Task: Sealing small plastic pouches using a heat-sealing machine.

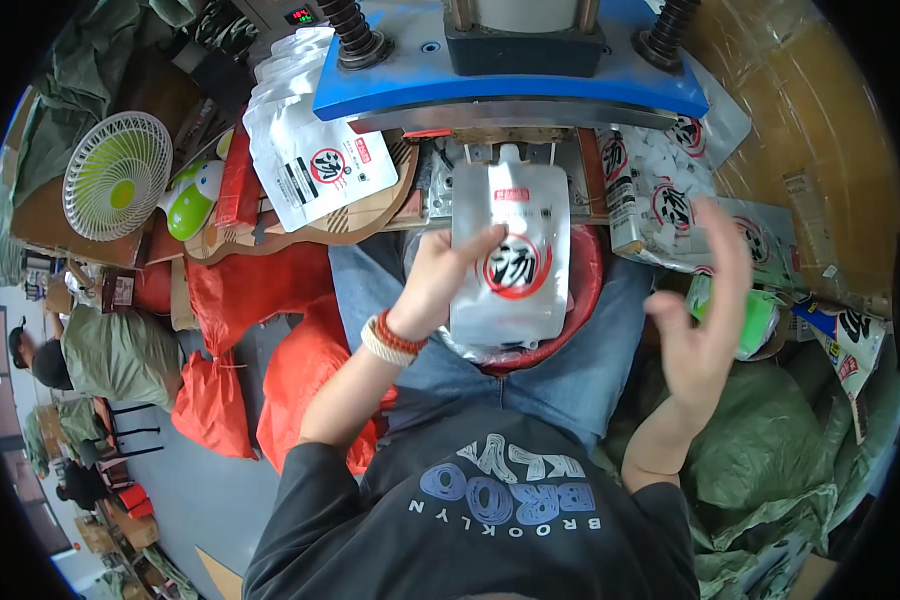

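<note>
Grey workshop floor [195, 500] shows at left, then a white-and-green fan [117, 175], red sacks [210, 410] and a fanned stack of silver pouches [305, 185]. The left hand's [445, 272] grip is clamped on one spouted pouch [515, 310], above a red basin [592, 290], spout toward the blue press [510, 90]. The right hand's [705, 335] grip is spread apart, near other pouches [675, 210].

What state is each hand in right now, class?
Left hand: closed on a pouch, thumb on its front.
Right hand: open, raised, nothing visible in it.
</note>
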`<action>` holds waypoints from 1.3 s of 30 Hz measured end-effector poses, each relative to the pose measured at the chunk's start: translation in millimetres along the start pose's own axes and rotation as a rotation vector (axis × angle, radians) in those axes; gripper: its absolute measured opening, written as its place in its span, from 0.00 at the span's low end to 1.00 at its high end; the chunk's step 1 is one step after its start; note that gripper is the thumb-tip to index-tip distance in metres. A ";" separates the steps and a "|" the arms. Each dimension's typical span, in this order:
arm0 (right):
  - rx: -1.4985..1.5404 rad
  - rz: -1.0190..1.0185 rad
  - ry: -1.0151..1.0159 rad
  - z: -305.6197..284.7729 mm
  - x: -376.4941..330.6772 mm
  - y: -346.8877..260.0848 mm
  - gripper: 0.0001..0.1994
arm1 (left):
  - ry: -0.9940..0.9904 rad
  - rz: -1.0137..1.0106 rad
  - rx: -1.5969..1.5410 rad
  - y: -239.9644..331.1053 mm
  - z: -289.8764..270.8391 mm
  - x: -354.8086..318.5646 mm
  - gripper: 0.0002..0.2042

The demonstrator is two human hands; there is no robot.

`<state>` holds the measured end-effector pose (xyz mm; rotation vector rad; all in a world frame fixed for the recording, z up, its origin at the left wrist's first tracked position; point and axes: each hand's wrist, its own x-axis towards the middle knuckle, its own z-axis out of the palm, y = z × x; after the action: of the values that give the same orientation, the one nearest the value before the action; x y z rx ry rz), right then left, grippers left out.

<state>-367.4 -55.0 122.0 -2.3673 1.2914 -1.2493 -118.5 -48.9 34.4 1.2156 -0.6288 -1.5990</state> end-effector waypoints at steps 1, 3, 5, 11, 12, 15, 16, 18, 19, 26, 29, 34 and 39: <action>-0.034 0.080 0.098 -3.0 1.3 3.6 0.33 | -0.021 0.013 -0.074 4.2 2.3 5.6 0.09; -0.345 0.151 0.082 23.8 -9.0 50.1 0.29 | -0.047 0.003 -0.156 11.5 5.0 13.3 0.09; -0.662 0.407 -0.216 56.1 -23.1 81.3 0.21 | -0.046 -0.011 -0.127 6.5 4.6 18.0 0.10; -0.304 0.244 -0.329 33.5 -37.2 88.8 0.16 | 0.455 0.631 0.642 21.4 -56.7 16.8 0.44; -0.149 0.270 -0.332 27.3 -38.0 92.0 0.15 | 0.792 0.953 1.304 40.3 -66.2 12.2 0.51; 0.103 0.292 -0.267 26.8 -45.0 94.5 0.10 | 0.612 0.448 1.753 24.9 -137.0 17.4 0.49; 0.415 0.403 -0.067 30.6 -47.4 94.4 0.09 | 0.511 0.586 1.795 13.4 -147.5 11.4 0.42; 0.771 0.504 0.243 34.1 -48.4 82.0 0.09 | 0.479 0.893 1.667 -9.1 -145.0 -12.1 0.20; 0.768 0.516 0.248 29.4 -46.7 67.3 0.09 | 0.536 0.903 1.516 -7.9 -140.6 -19.3 0.13; 0.080 -0.286 0.040 19.9 -4.1 -31.3 0.27 | 0.480 0.988 1.112 19.2 -55.3 -70.7 0.24; -0.045 -0.447 -0.148 42.7 0.9 -38.4 0.23 | 0.376 1.168 1.351 24.8 -34.5 -77.8 0.20; -0.027 -0.524 -0.210 7.6 -2.4 -57.5 0.22 | 0.062 1.134 1.404 44.5 -15.7 -102.2 0.15; -0.191 -0.369 -0.224 -10.2 -8.2 -50.8 0.23 | 0.043 1.056 1.281 31.2 -15.9 -91.6 0.19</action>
<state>-345.8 -15.4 149.0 -2.8830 0.9757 -0.9350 -91.1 25.6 91.9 1.3161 -1.9987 -0.1419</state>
